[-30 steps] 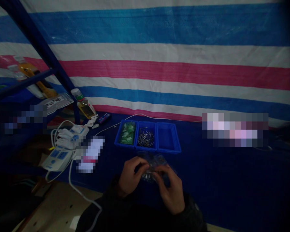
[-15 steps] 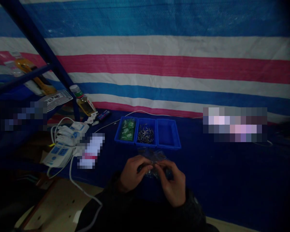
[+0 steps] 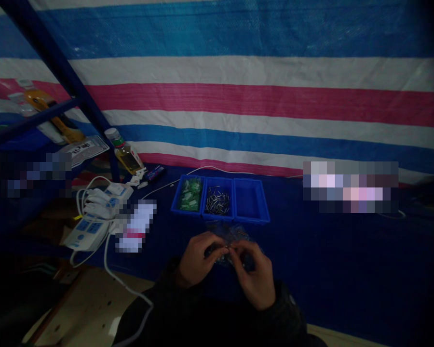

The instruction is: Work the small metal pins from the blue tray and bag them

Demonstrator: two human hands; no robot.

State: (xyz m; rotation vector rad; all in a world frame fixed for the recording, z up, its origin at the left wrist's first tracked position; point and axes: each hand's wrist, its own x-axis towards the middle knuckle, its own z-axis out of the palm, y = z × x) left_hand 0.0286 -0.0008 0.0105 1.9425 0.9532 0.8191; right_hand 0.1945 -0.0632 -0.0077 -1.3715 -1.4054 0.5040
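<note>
My left hand and my right hand meet over the blue tabletop, thumbs and fingertips pinched together. Whatever small piece sits between the fingertips is too dark and tiny to make out. Crinkled clear plastic bags lie behind and beneath the fingers, with small shiny bits in them. Just beyond stand three joined blue trays. Green and whitish small pieces fill the left tray, and thin metal pins lie loose in the middle one. The right tray is beside them.
To the left, a white power strip carries several plugs and trailing cables. A bottle of yellowish liquid leans near a blue metal frame post. A striped tarp hangs behind the table. Blurred-out patches cover items left and right.
My right hand has shifted slightly to the left, its fingertips closer to those of my left hand. My left hand and the trays stay in nearly the same place.
</note>
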